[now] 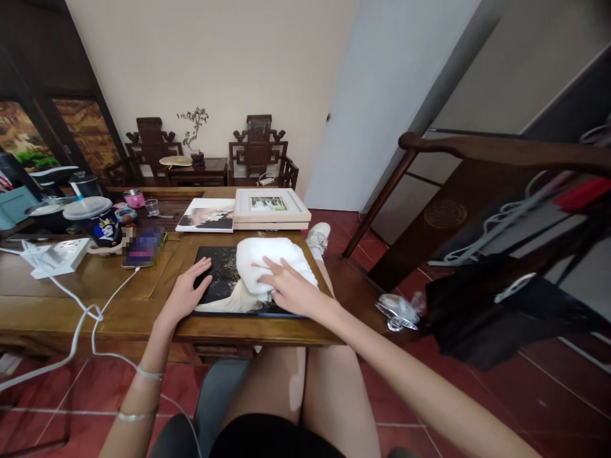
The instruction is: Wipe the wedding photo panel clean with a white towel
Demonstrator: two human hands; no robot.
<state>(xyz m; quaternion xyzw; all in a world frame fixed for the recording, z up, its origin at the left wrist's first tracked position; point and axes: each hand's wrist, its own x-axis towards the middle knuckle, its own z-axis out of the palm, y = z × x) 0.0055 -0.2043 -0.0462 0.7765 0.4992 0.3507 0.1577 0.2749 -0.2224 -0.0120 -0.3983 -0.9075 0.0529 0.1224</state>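
Observation:
A dark photo panel point(217, 280) with a pale dress-like shape printed on it lies flat near the table's front edge. On its right part sits a thick, folded white towel point(289, 254), which hides much of the picture. My right hand point(289, 284) is closed on the towel from above, its fingers pressing into the pile. My left hand point(188, 292) rests at the panel's left edge. Its fingers are stretched out and apart, with nothing in them.
Behind the panel lie a white-framed picture point(298, 202) and a photo print point(195, 207). Leftward are a phone point(143, 248) on a cable, a lidded cup point(105, 222) and a power strip point(67, 257). A wooden chair point(429, 210) stands at right.

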